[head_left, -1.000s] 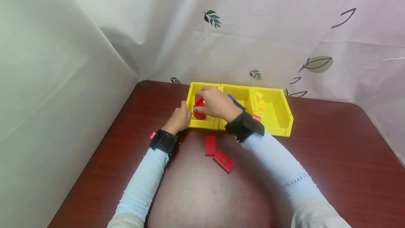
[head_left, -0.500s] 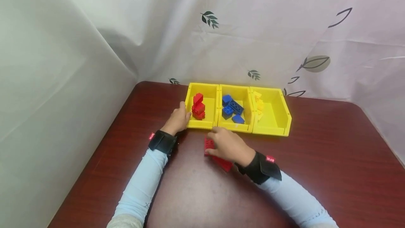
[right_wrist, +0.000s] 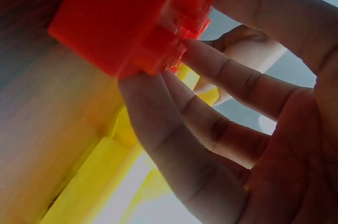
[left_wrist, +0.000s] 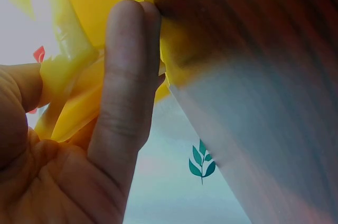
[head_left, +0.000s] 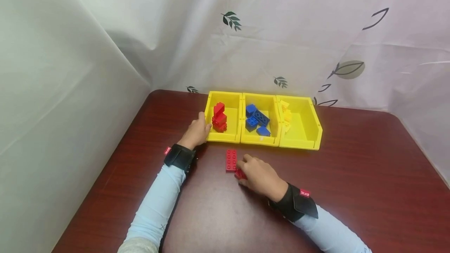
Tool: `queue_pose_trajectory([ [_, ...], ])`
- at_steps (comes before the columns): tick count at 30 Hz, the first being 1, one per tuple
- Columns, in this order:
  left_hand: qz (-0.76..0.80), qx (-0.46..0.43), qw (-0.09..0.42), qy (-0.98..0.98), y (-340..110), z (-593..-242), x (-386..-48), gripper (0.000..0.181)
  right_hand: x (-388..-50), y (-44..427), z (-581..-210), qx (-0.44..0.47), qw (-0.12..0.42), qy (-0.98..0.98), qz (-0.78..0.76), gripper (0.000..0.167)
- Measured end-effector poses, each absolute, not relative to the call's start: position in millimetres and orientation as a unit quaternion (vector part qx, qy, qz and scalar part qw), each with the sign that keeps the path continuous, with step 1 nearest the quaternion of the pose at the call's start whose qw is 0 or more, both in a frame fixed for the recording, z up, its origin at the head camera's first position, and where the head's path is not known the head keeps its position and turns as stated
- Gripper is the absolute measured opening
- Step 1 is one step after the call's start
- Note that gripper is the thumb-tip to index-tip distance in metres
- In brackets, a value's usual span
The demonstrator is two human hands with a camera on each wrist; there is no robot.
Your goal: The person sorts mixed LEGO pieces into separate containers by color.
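My right hand (head_left: 261, 175) is low over the table, gripping a red toy building brick (head_left: 239, 175) by its ends; most of that brick is hidden in the head view. The right wrist view shows the same red brick (right_wrist: 132, 18) between thumb and fingers, its studs towards the palm. Beside it lies another red brick (head_left: 231, 161), flat with studs up. My left hand (head_left: 195, 132) holds the left wall of the left yellow bin (head_left: 230, 138), thumb over the rim and fingers along the outside. Several red bricks (head_left: 219, 118) are piled inside this bin.
The middle yellow bin (head_left: 259, 140) contains several blue bricks (head_left: 261, 117). Yellow bricks (head_left: 286, 116) lie along the left side of the right yellow bin (head_left: 300, 144). All three bins stand in a row at the back of the brown table (head_left: 358, 167), before a white curtain (head_left: 168, 30).
My right hand has come out of the left bin, back to the table and onto the nearer red brick, which has turned slightly. The left hand stays on the bin.
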State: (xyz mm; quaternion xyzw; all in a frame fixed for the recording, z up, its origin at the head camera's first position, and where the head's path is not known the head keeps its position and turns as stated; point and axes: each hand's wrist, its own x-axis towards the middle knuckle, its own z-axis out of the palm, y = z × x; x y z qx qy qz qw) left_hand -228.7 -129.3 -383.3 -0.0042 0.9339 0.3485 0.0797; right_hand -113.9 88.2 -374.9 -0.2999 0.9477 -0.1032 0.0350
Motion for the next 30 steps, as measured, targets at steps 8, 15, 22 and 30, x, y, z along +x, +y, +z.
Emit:
queue_pose_trajectory([
  [8,0.354,-0.004,0.079,0.932,-131,-384,-230,0.046,-115,89,-377,-0.304,0.032,0.947,-0.099,0.038],
  [15,0.352,-0.004,0.078,0.933,-135,-383,-230,0.046,-117,88,-377,-0.310,0.029,0.946,-0.096,0.036],
  [22,0.349,-0.006,0.078,0.934,-135,-384,-229,0.046,-119,87,-372,-0.306,0.055,0.946,-0.092,0.039],
  [30,0.351,0.000,0.078,0.933,-131,-384,-229,0.048,-134,86,-339,-0.292,0.050,0.947,-0.127,0.033],
])
